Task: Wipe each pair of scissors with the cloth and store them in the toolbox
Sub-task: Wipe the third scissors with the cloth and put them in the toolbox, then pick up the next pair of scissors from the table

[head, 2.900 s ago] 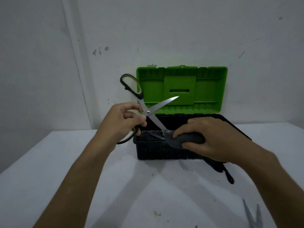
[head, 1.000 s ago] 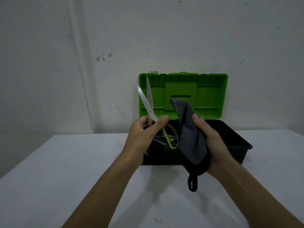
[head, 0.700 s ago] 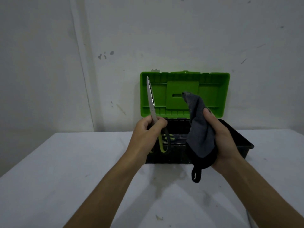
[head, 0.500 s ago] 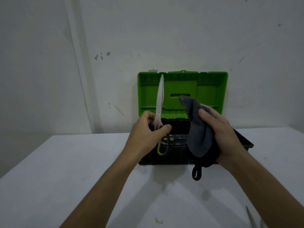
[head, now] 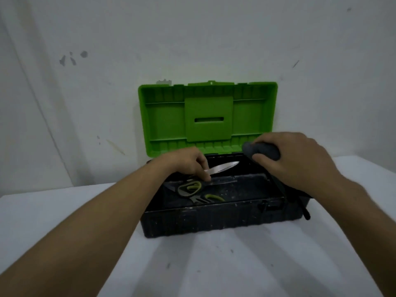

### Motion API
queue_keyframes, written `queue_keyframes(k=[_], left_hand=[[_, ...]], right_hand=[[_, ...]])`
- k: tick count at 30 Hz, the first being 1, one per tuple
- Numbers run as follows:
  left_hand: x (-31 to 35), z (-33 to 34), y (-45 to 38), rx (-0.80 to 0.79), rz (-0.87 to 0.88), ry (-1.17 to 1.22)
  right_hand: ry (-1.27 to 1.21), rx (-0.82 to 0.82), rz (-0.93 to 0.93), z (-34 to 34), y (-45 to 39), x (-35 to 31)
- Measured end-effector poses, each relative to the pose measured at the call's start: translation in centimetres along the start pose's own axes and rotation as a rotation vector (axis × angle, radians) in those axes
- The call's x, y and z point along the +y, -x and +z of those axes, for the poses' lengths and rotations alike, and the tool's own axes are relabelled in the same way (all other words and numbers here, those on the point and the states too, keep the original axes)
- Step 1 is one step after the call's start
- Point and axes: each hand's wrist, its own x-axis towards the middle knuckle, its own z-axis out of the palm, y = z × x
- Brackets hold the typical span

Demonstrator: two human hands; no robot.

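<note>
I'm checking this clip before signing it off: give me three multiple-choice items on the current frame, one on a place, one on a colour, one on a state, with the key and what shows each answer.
1. Where is the pair of steel-bladed scissors with black-and-yellow-green handles that the left hand touches?
A. Inside the black plastic toolbox base
B. On the white table beside the box
C. Held up against the wall

2. What colour is the toolbox's plastic lid?
A. Red
B. Bright green
C. Blue

3. What is the state of the lid?
A. Shut and latched
B. Taken off and lying on the table
C. Open, standing upright behind the base

Key:
1. A, the blade and handles lie within the base's walls under the left hand's fingers.
2. B, its whole inner face is bright green.
3. C, its inside faces the camera above the rear rim, while the right hand grips the dark grey cloth over the box's right end.
</note>
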Motion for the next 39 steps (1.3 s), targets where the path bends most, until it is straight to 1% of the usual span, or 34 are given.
queue_keyframes(k=[2, 6, 9, 11, 13, 15, 17, 19, 21, 24, 26, 28, 30, 32, 33, 34, 35, 36, 39], left_hand=[[-0.2, 0.6, -1.6, -0.081, 0.004, -0.031], [-0.4, 1.7, -3.7, -0.111, 0.001, -0.116], [-0.9, 2.3, -3.9, -0.106, 0.007, -0.155], [-1.4, 2.4, -3.5, -0.072, 0.015, -0.144], [-1.7, 2.4, -2.3, 0.023, 0.038, -0.133], [-1.4, 2.3, 0.0, 0.191, 0.096, -0.129], [-0.8, 2.5, 3.0, 0.35, 0.152, -0.065], [0.0, 3.0, 6.4, 0.452, 0.177, 0.008], [0.7, 3.9, 10.0, 0.504, 0.169, 0.041], [1.9, 5.9, 15.6, 0.522, 0.179, 0.079], [2.6, 7.0, 19.0, 0.493, 0.231, 0.073], [3.1, 8.1, 21.9, 0.377, 0.252, 0.044], [3.1, 9.5, 24.2, 0.191, 0.236, -0.08], [3.0, 11.0, 26.0, -0.059, 0.221, -0.186], [3.0, 11.7, 26.9, -0.173, 0.221, -0.185], [2.8, 12.3, 27.6, -0.254, 0.23, -0.173], [2.7, 12.7, 28.1, -0.286, 0.254, -0.17], [2.6, 13.1, 28.4, -0.277, 0.288, -0.185], [2.5, 13.8, 28.3, -0.168, 0.358, -0.248]], right_hand=[[0.059, -0.089, -0.047, 0.6, -0.5, 0.1], [0.109, -0.226, -0.101, 2.2, -0.8, 0.0], [0.1, -0.232, -0.127, 2.9, -1.0, 0.2], [0.08, -0.196, -0.14, 3.1, -0.9, 0.3], [0.022, -0.116, -0.151, 3.0, -0.1, 0.2], [-0.065, 0.028, -0.172, 2.7, 1.1, -0.2], [-0.107, 0.171, -0.197, 2.5, 2.9, -1.1], [-0.122, 0.251, -0.232, 2.4, 4.8, -2.4], [-0.149, 0.256, -0.24, 2.4, 6.9, -3.6], [-0.225, 0.188, -0.192, 2.9, 10.3, -4.5], [-0.22, 0.094, -0.177, 3.9, 12.9, -4.8], [-0.206, -0.047, -0.169, 4.9, 15.3, -5.2], [-0.191, -0.138, -0.17, 5.4, 16.6, -5.7], [-0.174, -0.179, -0.18, 5.6, 16.9, -6.1], [-0.17, -0.201, -0.178, 5.7, 16.9, -6.2], [-0.162, -0.227, -0.175, 5.9, 16.8, -6.2], [-0.145, -0.256, -0.173, 6.1, 16.7, -6.2], [-0.124, -0.281, -0.178, 6.4, 16.7, -6.3], [-0.054, -0.314, -0.218, 6.8, 16.9, -6.7]])
